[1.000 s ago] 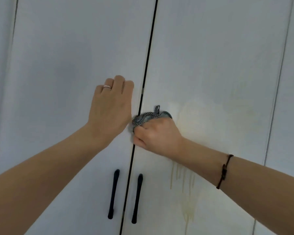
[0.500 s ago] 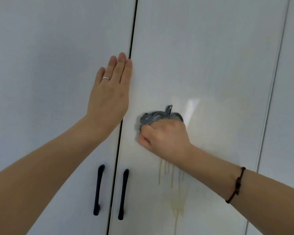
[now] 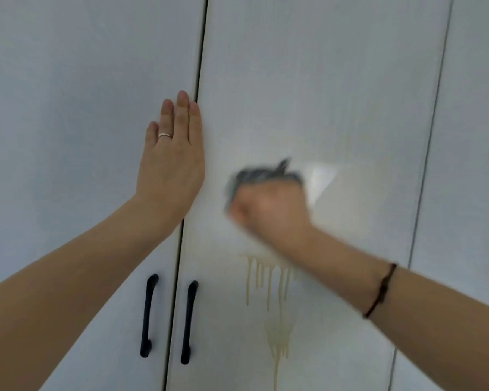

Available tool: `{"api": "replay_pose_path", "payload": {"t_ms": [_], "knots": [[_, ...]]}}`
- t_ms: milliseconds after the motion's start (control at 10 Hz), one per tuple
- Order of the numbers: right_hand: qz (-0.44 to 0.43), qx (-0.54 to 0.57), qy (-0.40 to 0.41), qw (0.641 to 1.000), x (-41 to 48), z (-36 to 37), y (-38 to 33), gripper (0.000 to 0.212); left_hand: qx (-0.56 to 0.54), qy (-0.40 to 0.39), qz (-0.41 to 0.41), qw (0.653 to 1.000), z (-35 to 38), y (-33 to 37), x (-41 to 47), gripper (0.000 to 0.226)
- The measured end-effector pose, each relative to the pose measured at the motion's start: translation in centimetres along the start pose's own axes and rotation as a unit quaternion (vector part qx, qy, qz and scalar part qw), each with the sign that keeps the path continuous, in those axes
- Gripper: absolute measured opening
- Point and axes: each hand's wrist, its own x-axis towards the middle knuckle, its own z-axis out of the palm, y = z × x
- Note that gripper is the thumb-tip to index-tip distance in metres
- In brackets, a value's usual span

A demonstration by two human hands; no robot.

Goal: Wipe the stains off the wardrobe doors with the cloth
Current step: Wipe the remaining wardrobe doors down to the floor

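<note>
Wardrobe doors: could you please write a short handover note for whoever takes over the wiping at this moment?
Left hand: flat, fingers straight, pressing on the left door beside the gap.
Right hand: fist round the cloth, against the right door; blurred.
Done: nothing is clearly clean; a faint yellowish film shows right of the cloth.
Left: yellow drips just below the right hand and a smear lower down, both on the right door.
</note>
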Motion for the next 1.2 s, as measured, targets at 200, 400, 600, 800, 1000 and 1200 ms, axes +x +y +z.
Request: {"api": "replay_pose_path", "payload": {"t_ms": [200, 400, 600, 800, 1000, 1200], "knots": [[-0.139, 0.049, 0.028, 0.989, -0.4, -0.8, 4.0, 0.03, 0.01, -0.036, 0.022, 0.999, -0.5, -0.1, -0.6, 0.056], [0.275, -0.035, 0.103, 0.955, 6.9, -4.2, 13.6, 0.035, 0.077, -0.048, 0.005, 0.996, -1.2, 1.5, 0.2, 0.056], [-0.042, 0.06, 0.038, 0.997, -5.2, -1.9, 3.9, 0.032, 0.165, -0.14, -0.015, 0.976, -2.4, 2.1, 0.8, 0.057], [-0.095, 0.001, 0.09, 0.991, 4.3, -3.0, 14.2, 0.029, 0.136, -0.199, 0.0, 0.97, -8.5, 2.4, 7.4, 0.023], [0.27, -0.04, 0.143, 0.951, 12.0, -2.7, 13.8, 0.032, 0.126, -0.184, 0.013, 0.975, -8.6, 2.4, 9.2, 0.031], [-0.059, 0.046, 0.068, 0.995, 12.5, -0.5, 8.1, 0.03, 0.127, -0.236, 0.012, 0.963, -8.5, 2.5, 10.6, 0.017]]}}
